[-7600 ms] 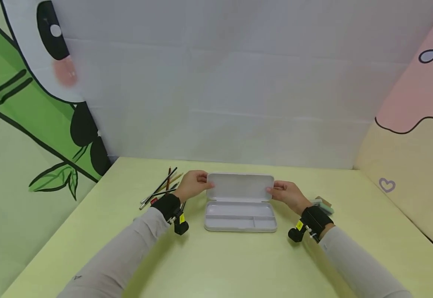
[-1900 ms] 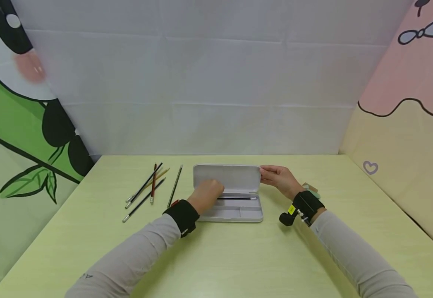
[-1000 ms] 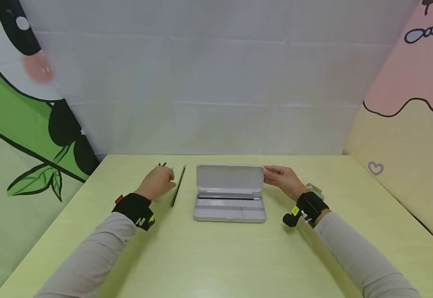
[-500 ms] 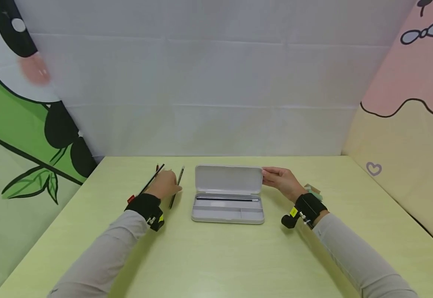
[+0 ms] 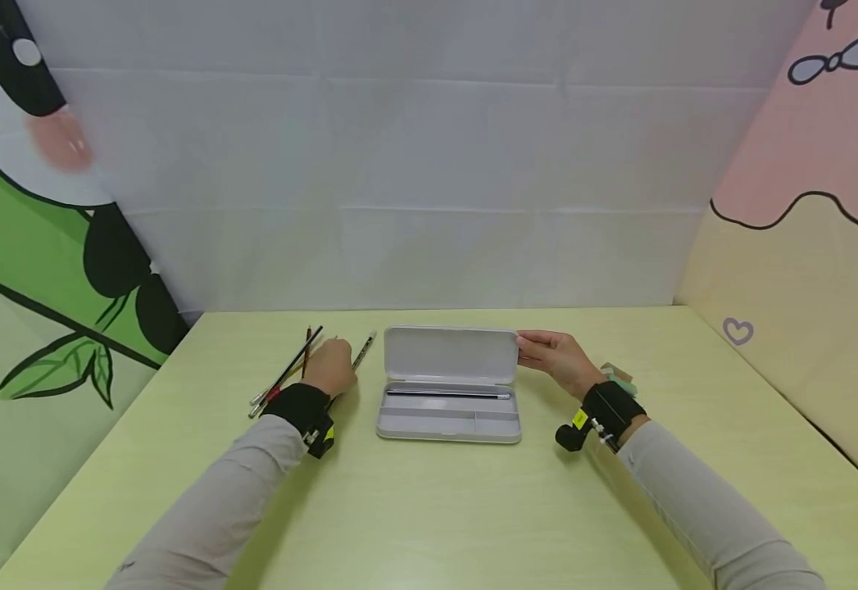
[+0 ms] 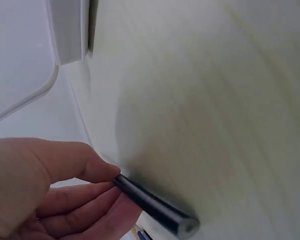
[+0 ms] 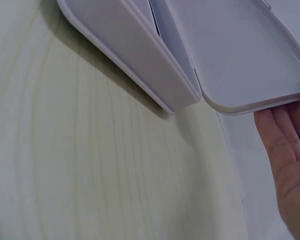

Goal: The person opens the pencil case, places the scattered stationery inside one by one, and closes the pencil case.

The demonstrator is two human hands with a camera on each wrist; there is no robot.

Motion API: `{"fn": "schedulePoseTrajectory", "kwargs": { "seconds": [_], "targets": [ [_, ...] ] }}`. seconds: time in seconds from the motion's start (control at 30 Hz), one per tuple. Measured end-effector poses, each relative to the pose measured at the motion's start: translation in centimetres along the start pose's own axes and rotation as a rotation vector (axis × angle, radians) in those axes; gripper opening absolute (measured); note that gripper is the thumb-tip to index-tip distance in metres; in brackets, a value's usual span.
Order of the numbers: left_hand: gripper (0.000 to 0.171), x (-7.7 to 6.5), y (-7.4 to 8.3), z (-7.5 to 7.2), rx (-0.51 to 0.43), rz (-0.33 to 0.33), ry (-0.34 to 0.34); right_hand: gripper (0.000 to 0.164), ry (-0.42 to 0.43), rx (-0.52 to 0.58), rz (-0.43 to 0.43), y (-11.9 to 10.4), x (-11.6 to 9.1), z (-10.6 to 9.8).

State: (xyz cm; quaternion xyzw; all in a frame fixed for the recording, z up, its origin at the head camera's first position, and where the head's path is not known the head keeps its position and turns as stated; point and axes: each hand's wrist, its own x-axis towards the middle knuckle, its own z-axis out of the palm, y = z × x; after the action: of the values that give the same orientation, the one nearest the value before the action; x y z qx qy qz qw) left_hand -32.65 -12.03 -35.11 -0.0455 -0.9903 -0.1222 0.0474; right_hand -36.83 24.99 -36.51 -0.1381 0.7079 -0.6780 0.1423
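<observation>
A dark pencil (image 6: 157, 205) is in the left hand (image 5: 330, 365), pinched between the thumb and fingers, on the left side of the pencil box (image 5: 424, 424). I can't tell if this pencil touches the table (image 5: 436, 508). The box is white and sits on the table with its lid (image 5: 451, 355) standing up at the back. The right hand (image 5: 557, 359) holds the lid by its right edge, with the fingers behind it. Inside the box, another pencil (image 5: 447, 396) lies flat in the long back part. The front part is split in two, with the small part on the right. Past the left hand, more pencils (image 5: 294, 360) lie across each other in a messy pile, some of them partly hidden by the hand and wrist. Near the right wrist there is a small green block (image 5: 621, 378) beside a brown block (image 5: 615, 370). A pale wall (image 5: 429, 164) is behind the table.
</observation>
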Motion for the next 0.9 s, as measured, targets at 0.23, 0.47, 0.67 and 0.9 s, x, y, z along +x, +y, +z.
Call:
{"fn": "schedulePoseTrajectory", "kwargs": {
  "seconds": [0.23,0.47,0.67,0.9],
  "targets": [
    [0.052,-1.4,-0.5,-1.4,-0.1,0.044,0.082,0.056,0.001,-0.006,-0.002,-0.2,0.0,0.2],
    [0.043,-1.8,-0.1,-2.8,-0.182,0.032,0.188,0.056,0.008,-0.022,0.002,-0.3,-0.2,0.2],
    [0.014,-2.0,0.6,-3.3,-0.172,0.072,0.258,0.057,0.0,-0.016,-0.004,-0.2,-0.1,0.2],
    [0.009,-2.1,1.7,-3.5,-0.166,0.18,0.313,0.057,0.0,-0.016,-0.005,-0.1,0.1,0.3]
  ]
}}
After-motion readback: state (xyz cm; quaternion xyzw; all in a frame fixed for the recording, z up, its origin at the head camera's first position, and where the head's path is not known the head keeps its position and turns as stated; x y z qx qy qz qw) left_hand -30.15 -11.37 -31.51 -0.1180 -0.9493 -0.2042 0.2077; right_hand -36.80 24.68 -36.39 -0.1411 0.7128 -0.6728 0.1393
